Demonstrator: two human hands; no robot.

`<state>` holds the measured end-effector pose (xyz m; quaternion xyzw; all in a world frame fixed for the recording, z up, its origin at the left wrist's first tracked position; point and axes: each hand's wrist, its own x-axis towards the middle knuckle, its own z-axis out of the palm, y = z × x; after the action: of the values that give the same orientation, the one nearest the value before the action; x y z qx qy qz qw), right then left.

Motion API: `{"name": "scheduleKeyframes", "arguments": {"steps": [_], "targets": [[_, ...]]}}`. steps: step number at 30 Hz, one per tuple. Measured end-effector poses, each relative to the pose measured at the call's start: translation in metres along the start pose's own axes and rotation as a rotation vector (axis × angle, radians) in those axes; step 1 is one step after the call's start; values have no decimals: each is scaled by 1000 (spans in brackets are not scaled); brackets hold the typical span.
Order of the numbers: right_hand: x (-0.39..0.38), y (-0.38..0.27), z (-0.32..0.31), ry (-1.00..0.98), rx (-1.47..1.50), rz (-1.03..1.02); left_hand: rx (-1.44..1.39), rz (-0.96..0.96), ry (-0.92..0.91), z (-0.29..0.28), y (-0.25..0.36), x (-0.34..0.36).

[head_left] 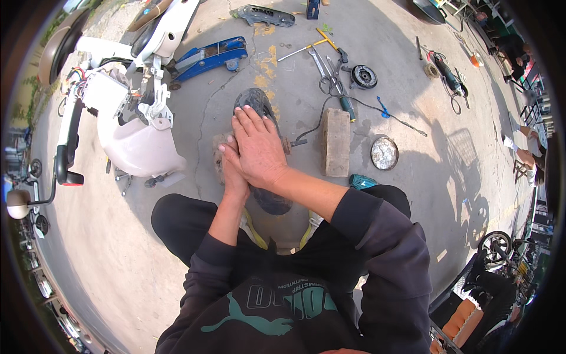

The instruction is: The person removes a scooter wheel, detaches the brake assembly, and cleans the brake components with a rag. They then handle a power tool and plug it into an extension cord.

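Observation:
A wheel with a black tyre [271, 202] stands between my feet, and my hands cover its middle. My right hand [260, 147] lies across my left hand [234, 177], its fingers stretched out towards the far part of the tyre. Several fingertips of my left hand show beside it; the rest of that hand is hidden. Neither hand shows anything held. Just left of the wheel is a worn block [219, 154], partly covered by my left hand. From the wheel's right side a black cable [316, 125] runs out to the right.
Right of the wheel lie a long block [336, 147], a round metal cover [384, 153] and a teal power tool [362, 181]. Farther off are wrenches [321, 66], a drum-like round part [364, 76], a blue floor jack [209, 59] and an angle grinder [451, 76]. A white scooter [138, 144] lies left.

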<state>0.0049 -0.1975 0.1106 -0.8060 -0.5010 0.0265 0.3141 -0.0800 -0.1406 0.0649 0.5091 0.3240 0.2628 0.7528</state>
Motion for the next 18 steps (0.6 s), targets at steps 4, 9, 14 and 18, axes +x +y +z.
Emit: {"name": "scheduleKeyframes", "arguments": {"steps": [4,9,14,18], "targets": [[11,20,-5,63,60,31,99,0,-40,25,5,-14],[18,40,-6,123,220,155,123,55,-98,29,0,-23],[43,47,36,370,417,346,66,84,-141,37,28,-2],[81,116,-32,-299,424,159,879,218,132,15,31,10]]}}
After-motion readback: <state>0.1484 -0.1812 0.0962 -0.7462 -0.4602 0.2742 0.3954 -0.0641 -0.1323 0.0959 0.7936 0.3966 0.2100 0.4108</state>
